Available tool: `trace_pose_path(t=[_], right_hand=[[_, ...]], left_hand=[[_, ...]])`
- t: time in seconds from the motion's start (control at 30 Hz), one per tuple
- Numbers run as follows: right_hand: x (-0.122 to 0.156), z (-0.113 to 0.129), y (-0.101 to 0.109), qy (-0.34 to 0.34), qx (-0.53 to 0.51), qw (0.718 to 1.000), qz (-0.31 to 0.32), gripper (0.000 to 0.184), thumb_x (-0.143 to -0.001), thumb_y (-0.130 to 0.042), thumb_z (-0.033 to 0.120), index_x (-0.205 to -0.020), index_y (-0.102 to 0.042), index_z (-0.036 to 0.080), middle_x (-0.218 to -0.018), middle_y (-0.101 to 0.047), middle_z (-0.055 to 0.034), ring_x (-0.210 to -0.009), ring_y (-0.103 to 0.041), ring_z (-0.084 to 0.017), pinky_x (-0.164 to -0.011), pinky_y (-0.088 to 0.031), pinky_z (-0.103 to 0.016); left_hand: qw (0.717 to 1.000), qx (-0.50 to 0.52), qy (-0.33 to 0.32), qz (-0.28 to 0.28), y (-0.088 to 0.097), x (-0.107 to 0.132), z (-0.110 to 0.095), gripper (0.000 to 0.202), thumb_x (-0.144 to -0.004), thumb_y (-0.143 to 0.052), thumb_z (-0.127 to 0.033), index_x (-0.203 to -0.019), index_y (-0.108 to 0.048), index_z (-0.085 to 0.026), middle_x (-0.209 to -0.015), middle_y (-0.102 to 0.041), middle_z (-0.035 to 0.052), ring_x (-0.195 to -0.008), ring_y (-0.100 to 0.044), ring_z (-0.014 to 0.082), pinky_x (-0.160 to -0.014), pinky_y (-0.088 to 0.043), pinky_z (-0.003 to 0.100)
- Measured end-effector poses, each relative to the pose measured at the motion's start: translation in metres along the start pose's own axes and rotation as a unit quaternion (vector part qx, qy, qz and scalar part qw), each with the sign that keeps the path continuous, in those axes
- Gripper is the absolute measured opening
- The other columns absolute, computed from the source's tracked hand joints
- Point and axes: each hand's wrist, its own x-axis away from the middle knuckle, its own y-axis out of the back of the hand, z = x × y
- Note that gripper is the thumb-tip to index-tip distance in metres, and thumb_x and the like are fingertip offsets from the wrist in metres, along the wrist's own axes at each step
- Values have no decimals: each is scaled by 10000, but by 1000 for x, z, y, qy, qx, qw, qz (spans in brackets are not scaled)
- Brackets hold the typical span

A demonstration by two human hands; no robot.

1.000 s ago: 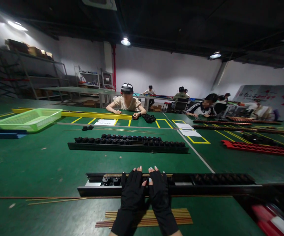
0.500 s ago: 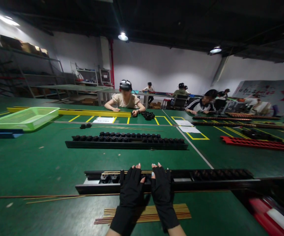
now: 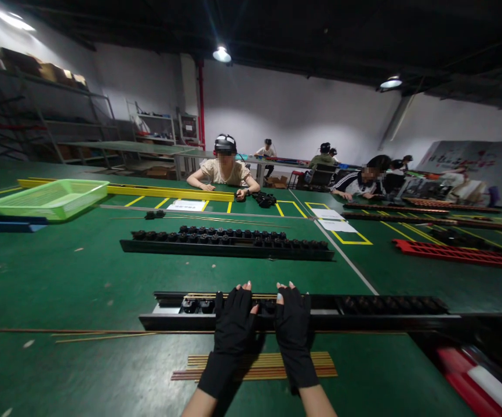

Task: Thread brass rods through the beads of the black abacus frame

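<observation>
In black fingerless gloves, my left hand (image 3: 234, 310) and my right hand (image 3: 293, 310) lie palm down across a long black channel rail (image 3: 177, 322). Both hands have their fingers stretched toward its far wall. Small black blocks (image 3: 189, 304) sit in a row inside the rail, some hidden under my hands. Thin brass-coloured rods (image 3: 207, 296) run along the channel above the blocks and pass beneath my left fingers. More short brass-coloured and reddish rods (image 3: 262, 365) lie side by side on the green table under my wrists.
Beyond is a second black rail (image 3: 233, 249) filled with blocks. A green basket (image 3: 55, 202) and a yellow rail (image 3: 168, 193) are at the left. A red rail (image 3: 455, 255) lies right. Long thin rods (image 3: 103, 335) cross the near table. A co-worker (image 3: 225, 168) sits opposite.
My right hand has shifted slightly right along the rail, widening the gap between my hands. The view has moved a little; the rods and blocks look the same.
</observation>
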Motion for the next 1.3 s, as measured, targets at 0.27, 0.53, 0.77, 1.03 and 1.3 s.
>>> trace_pose_path(t=[0.27, 0.53, 0.77, 1.03, 1.3], right_hand=[[1, 0, -1, -1, -13, 1000, -9, 396, -1003, -314, 248, -1180, -658, 166, -1209, -697, -76, -1234, -535, -227, -1089, -247, -459], [-1, -11, 2, -33, 49, 998, -31, 416, -991, -334, 265, -1267, -614, 129, -1314, -625, -140, -1341, -430, -272, -1081, -274, -506], [-2, -16, 0, -17, 31, 998, -43, 389, -990, -346, 235, -1236, -621, 112, -1250, -670, -116, -1292, -481, -262, -1058, -303, -464], [-3, -11, 6, -22, 46, 998, -37, 403, -994, -341, 257, -1262, -603, 110, -1306, -634, -128, -1337, -437, -282, -1078, -277, -500], [5, 2, -2, -10, 67, 997, -25, 456, -986, -326, 257, -1330, -529, 37, -1362, -577, -184, -1397, -352, -302, -1110, -236, -529]], left_hand=[[1000, -11, -29, 4, 4, 1, 2, 478, -858, -512, -194, -1333, -519, -241, -1402, -558, 91, -1305, -485, 286, -1146, -177, 571], [998, -9, -45, 34, 9, 1, 1, 455, -787, -590, -257, -1242, -580, -275, -1457, -499, 103, -1354, -427, 319, -1134, -175, 622], [999, -6, -26, 33, 4, 2, 3, 485, -825, -532, -209, -1305, -531, -276, -1427, -535, 84, -1332, -459, 294, -1135, -194, 594], [999, 1, -25, 34, 9, 2, 2, 465, -809, -553, -232, -1271, -560, -282, -1445, -514, 86, -1347, -440, 298, -1134, -202, 599], [1000, -18, -17, 0, 4, 0, 2, 483, -879, -476, -177, -1360, -477, -223, -1380, -580, 86, -1296, -492, 254, -1140, -201, 540]])
